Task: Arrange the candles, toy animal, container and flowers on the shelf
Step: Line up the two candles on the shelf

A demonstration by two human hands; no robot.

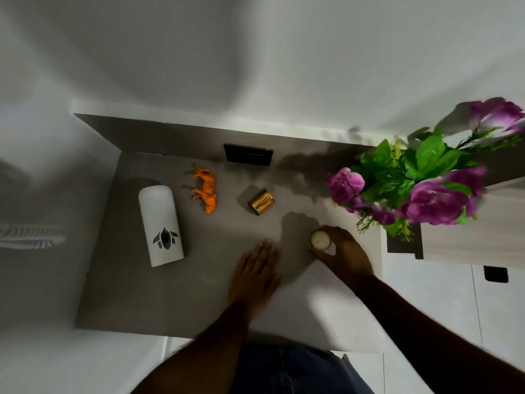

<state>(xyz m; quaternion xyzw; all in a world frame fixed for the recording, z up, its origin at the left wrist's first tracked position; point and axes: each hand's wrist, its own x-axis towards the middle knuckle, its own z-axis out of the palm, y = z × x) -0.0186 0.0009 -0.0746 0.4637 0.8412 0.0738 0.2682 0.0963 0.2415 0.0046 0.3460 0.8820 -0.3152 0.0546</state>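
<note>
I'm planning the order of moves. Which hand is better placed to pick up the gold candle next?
Left hand: it lies flat and free, while the right hand grips the white candle; gold candle.

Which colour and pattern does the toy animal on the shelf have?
The toy tiger is orange with dark stripes. The head view, the only one, shows it.

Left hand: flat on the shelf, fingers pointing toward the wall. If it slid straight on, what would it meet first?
Probably the gold candle, lying nearly straight ahead of the left hand. Bare shelf lies between them; it might just pass to the candle's right.
</note>
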